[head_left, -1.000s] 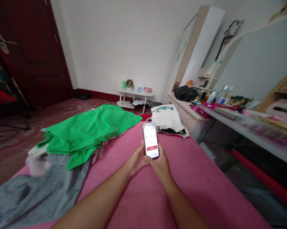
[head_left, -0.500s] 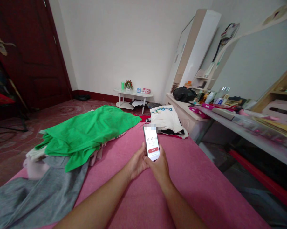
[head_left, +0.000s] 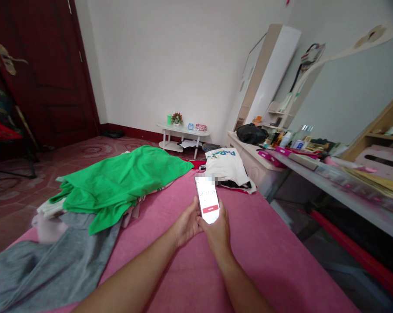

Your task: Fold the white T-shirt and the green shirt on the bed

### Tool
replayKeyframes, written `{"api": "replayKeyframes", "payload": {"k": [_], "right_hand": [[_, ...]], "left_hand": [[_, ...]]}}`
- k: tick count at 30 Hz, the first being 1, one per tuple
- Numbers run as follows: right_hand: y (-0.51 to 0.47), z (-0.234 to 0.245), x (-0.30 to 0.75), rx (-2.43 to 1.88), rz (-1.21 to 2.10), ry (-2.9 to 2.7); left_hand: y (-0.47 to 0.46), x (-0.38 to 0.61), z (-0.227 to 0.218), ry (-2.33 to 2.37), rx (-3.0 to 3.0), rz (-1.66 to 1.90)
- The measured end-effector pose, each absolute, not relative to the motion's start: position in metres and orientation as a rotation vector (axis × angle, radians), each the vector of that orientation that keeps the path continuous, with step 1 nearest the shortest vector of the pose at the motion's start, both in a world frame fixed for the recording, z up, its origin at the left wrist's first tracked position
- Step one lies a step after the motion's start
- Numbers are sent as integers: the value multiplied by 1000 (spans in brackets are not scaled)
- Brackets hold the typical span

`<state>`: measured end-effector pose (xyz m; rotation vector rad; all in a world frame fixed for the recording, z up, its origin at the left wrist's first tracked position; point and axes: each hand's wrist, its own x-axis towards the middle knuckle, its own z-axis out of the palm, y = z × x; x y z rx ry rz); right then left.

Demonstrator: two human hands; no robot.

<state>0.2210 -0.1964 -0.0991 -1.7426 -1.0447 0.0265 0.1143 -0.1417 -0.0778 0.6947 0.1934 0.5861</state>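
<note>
A lit smartphone [head_left: 208, 198] is held upright between my two hands above the pink bed [head_left: 261, 256]. Its white screen shows digits and a red button. My left hand [head_left: 187, 224] grips the phone's lower left side. Around the lower right corner my right hand [head_left: 218, 228] is closed, its thumb lying across the bottom edge. The fingers behind the phone are hidden. To the left lies a green garment [head_left: 127, 178] on a heap of clothes, with grey trousers [head_left: 59, 261] nearer me. Beyond the phone is a folded white shirt [head_left: 225, 165] with blue lettering, on top of other clothes.
A low white table [head_left: 183, 129] with small ornaments stands by the far wall. On the right, a dressing table [head_left: 327, 174] carries bottles, pink boxes and a black bag [head_left: 252, 133]. A dark red door [head_left: 52, 74] is at the left, near a chair [head_left: 3, 130].
The view has tilted and shifted slightly, so the room sits a little lower in the picture. Both hands still hold the phone in nearly the same pose.
</note>
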Motion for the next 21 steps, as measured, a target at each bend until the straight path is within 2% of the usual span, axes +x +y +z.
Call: {"api": "replayKeyframes", "payload": {"k": [21], "right_hand": [[-201, -85, 208, -1929, -127, -1089]], "left_hand": [[-141, 115, -76, 157, 655, 603]]}}
